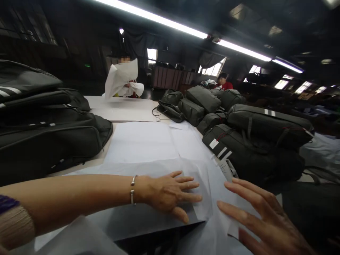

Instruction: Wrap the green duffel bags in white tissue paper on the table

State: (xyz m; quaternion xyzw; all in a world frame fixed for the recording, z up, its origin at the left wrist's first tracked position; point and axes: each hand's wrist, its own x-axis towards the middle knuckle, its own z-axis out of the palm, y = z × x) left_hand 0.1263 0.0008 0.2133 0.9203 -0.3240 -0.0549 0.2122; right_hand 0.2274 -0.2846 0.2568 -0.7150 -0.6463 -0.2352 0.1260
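A translucent white sheet [143, 216] lies over the near part of the table, with something dark showing beneath its front edge. My left hand [171, 194] presses flat on this sheet, fingers spread, a silver bracelet at the wrist. To the right, my right hand [260, 216] is slightly blurred, its fingers apart and nothing visible in them. It hovers over or near the sheet's right side; contact cannot be made out. More white sheets [140, 141] lie flat beyond my left hand.
Dark bags with white stripes are piled at the left [53, 134] and right [255, 148]; one carries a white tag [214, 143]. Across the table a person holds up a crumpled white sheet [120, 78]. Another person in red [225, 85] is behind the right pile.
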